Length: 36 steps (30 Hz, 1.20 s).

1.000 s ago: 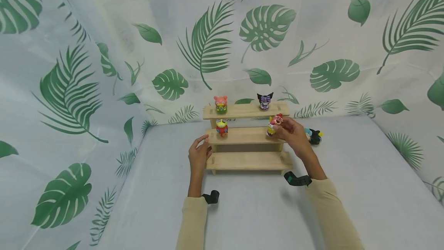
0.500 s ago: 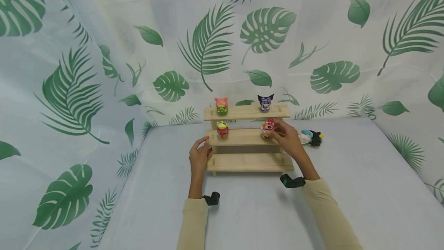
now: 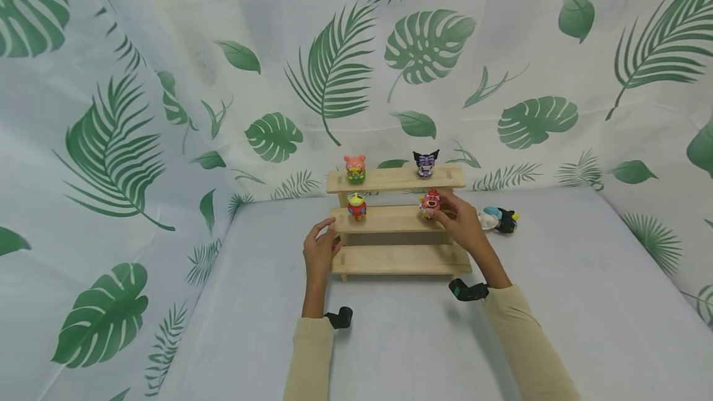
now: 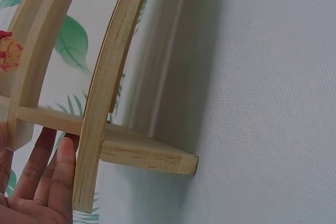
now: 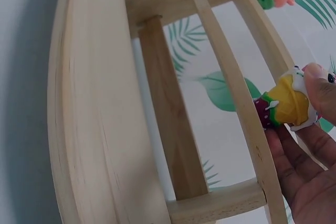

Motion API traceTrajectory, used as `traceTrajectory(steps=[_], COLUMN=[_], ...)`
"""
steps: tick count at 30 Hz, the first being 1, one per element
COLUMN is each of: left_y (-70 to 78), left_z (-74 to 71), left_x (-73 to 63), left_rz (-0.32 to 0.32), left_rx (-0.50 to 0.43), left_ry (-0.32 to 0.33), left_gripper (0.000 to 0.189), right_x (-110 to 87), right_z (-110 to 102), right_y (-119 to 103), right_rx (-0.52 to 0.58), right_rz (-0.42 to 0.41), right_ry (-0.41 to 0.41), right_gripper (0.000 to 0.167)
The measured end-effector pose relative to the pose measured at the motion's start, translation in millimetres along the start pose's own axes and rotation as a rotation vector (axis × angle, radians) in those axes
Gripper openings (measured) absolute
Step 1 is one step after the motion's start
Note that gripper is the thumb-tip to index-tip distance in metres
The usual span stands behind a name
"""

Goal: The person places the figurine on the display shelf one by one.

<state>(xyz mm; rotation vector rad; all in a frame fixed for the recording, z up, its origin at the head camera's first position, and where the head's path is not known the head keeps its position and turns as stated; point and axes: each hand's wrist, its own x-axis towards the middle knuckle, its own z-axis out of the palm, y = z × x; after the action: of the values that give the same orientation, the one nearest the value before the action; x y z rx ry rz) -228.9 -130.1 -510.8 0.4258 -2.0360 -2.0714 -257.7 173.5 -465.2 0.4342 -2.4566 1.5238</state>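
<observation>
My right hand (image 3: 463, 223) pinches a pink bear figurine (image 3: 429, 203) with a red top, upright at the right part of the middle tier of a wooden three-step display shelf (image 3: 401, 260). In the right wrist view the figurine's yellow and white body (image 5: 291, 100) sits between thumb and fingers, its dark red base right at the board. My left hand (image 3: 320, 252) holds the left end of the middle tier; in the left wrist view its fingers (image 4: 62, 177) reach below the board, with the thumb mostly out of frame.
A red figurine with a yellow head (image 3: 357, 207) stands at the middle tier's left. On the top tier are a pink-headed figurine (image 3: 355, 169) and a black-eared purple one (image 3: 426, 164). A black, blue and white figurine (image 3: 504, 220) lies right of the shelf, before a leaf-print curtain (image 3: 356, 79).
My right hand has moved slightly left with the bear figurine, turning it upright and facing front on the middle tier. My left hand has stayed at the shelf end.
</observation>
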Motion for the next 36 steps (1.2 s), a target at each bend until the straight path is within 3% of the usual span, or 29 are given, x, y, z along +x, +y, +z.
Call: traceTrajectory(steps=[14,26,36], left_y=[0.4,-0.7,-0.8], left_z=[0.4,0.2,0.5], left_x=[1.2,0.7,0.8], left_rz=[0.0,0.003,0.008], left_rx=[0.007,0.014,0.027], left_ry=[0.006,0.006,0.007], left_gripper=[0.025,0.024,0.023], right_x=[-2.2,-2.7,-3.6], right_z=[3.2,6.1,4.9], right_y=[2.7,-0.2,-3.4], right_rx=[-0.019,-0.048,-0.04], right_rz=[0.022,0.022,0.049], right_ry=[0.008,0.027,0.007], right_gripper=[0.054,0.043,0.045])
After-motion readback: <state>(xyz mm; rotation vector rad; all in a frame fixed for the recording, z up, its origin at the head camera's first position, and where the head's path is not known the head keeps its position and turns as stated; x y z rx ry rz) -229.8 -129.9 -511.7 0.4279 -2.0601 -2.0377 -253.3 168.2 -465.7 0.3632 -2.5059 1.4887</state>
